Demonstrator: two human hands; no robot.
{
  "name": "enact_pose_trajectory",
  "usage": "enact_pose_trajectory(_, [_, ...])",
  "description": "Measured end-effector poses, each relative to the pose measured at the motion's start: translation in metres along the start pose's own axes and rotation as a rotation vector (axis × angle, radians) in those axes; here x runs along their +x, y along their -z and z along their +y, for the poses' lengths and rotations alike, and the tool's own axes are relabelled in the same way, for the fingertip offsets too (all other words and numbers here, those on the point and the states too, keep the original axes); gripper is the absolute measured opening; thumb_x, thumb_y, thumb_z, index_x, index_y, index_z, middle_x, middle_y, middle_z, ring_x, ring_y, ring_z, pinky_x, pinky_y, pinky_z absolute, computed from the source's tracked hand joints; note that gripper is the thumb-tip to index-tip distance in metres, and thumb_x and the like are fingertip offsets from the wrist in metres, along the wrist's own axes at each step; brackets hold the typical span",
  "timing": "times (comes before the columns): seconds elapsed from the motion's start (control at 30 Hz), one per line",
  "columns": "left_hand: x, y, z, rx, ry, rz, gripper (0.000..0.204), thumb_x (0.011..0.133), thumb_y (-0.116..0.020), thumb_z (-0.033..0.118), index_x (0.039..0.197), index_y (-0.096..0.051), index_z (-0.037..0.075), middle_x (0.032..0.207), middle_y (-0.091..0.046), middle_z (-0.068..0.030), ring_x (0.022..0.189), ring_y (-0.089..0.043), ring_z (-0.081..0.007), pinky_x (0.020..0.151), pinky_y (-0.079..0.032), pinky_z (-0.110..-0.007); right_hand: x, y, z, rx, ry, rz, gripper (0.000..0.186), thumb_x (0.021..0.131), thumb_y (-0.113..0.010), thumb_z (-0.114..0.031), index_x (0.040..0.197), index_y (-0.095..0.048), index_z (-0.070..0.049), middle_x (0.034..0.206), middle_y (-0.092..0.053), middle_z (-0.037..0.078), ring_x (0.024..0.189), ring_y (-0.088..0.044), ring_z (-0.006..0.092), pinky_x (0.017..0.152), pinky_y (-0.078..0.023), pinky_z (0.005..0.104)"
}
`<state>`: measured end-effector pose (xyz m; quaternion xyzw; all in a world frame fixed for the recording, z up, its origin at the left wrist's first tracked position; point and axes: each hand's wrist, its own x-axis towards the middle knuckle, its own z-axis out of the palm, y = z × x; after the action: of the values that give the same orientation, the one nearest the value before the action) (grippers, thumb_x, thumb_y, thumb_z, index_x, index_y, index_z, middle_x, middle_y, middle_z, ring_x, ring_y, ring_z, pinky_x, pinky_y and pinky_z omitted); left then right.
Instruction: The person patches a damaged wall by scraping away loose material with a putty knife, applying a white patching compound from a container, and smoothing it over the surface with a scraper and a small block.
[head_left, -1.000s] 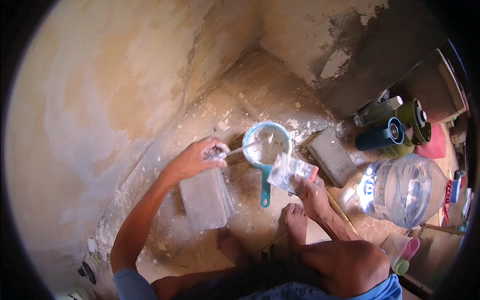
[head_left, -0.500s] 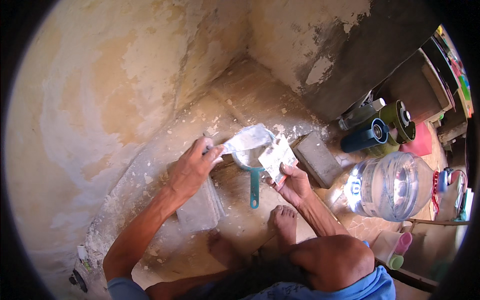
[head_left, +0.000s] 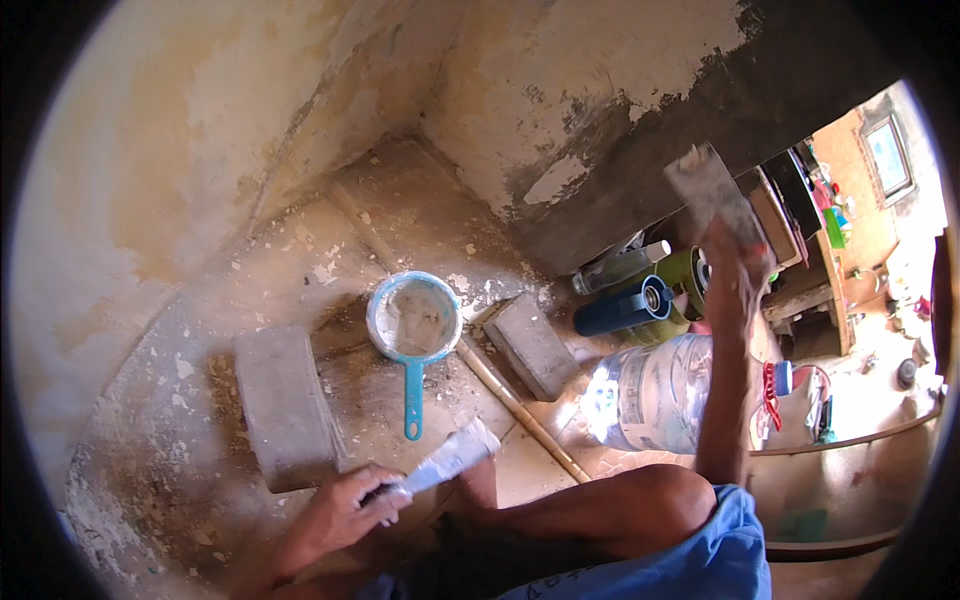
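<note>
My left hand [head_left: 360, 497] grips a putty knife [head_left: 452, 455] smeared with pale paste, low in front of my legs. My right hand [head_left: 732, 255], blurred and raised on the right, holds a wide, paste-smudged flat scraper [head_left: 708, 185] in front of the dark lower wall [head_left: 640, 170]. A light-blue plastic dipper [head_left: 414, 395] with whitish paste [head_left: 415, 315] inside rests on the dirty floor in the middle, handle toward me.
Grey slabs [head_left: 285, 400] and a block [head_left: 528, 345] flank the dipper, beside a long pole [head_left: 515, 410]. A large water jug [head_left: 645, 395], a blue tumbler [head_left: 610, 318] and bottles [head_left: 625, 265] stand right. A cluttered wooden shelf [head_left: 835, 300] is beyond.
My right hand has lifted the scraper from over the dipper up and rightward. My left hand has drawn the knife down toward my legs. The view has turned right, showing more room.
</note>
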<state>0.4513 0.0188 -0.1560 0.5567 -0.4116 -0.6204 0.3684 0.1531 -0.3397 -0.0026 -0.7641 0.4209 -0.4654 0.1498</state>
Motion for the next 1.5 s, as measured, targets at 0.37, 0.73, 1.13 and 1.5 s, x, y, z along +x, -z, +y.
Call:
enact_pose_trajectory(0.37, [0.026, -0.075, -0.162, 0.091, -0.140, -0.037, 0.036, 0.092, -0.068, 0.029, 0.113, -0.064, 0.000, 0.104, -0.068, -0.0171, 0.092, -0.068, -0.0267, 0.082, -0.052, -0.036, 0.133, -0.026, -0.017, -1.277, 1.077, -0.279, 0.037, 0.078, -0.063, -0.014, 0.115, -0.066, -0.012, 0.120, -0.060, 0.003, 0.115, -0.054, 0.0219, 0.089, -0.045, 0.0380])
enact_pose_trajectory(0.73, [0.008, -0.086, -0.201, -0.241, 0.219, 0.100, 0.035, 0.091, -0.067, 0.025, 0.112, -0.061, -0.003, 0.096, -0.066, -0.0136, 0.088, -0.063, -0.0181, 0.080, -0.050, -0.033, 0.170, -0.025, 0.013, -1.477, 1.113, -0.193, 0.067, 0.077, -0.070, -0.020, 0.141, -0.050, -0.014, 0.132, -0.052, 0.006, 0.123, -0.048, 0.0235, 0.091, -0.044, 0.0392])
enact_pose_trajectory(1.13, [0.011, -0.074, -0.192, -0.103, 0.057, 0.208, 0.032, 0.091, -0.066, 0.022, 0.109, -0.060, -0.004, 0.085, -0.065, -0.0094, 0.075, -0.061, -0.0132, 0.072, -0.049, -0.029, 0.106, 0.012, 0.023, -1.652, 0.957, -0.244, 0.063, 0.078, -0.067, -0.020, 0.138, -0.051, -0.010, 0.122, -0.055, 0.007, 0.106, -0.052, 0.0243, 0.077, -0.046, 0.0400])
enact_pose_trajectory(1.5, [0.012, -0.085, -0.214, -0.403, 0.211, 0.210, 0.032, 0.092, -0.064, 0.019, 0.114, -0.057, -0.003, 0.083, -0.066, -0.0087, 0.070, -0.064, -0.0134, 0.068, -0.051, -0.028, 0.166, -0.056, 0.005, -1.639, 0.852, 0.165, 0.049, 0.085, -0.062, -0.016, 0.133, -0.055, -0.015, 0.122, -0.053, 0.004, 0.115, -0.052, 0.0231, 0.081, -0.054, 0.0378])
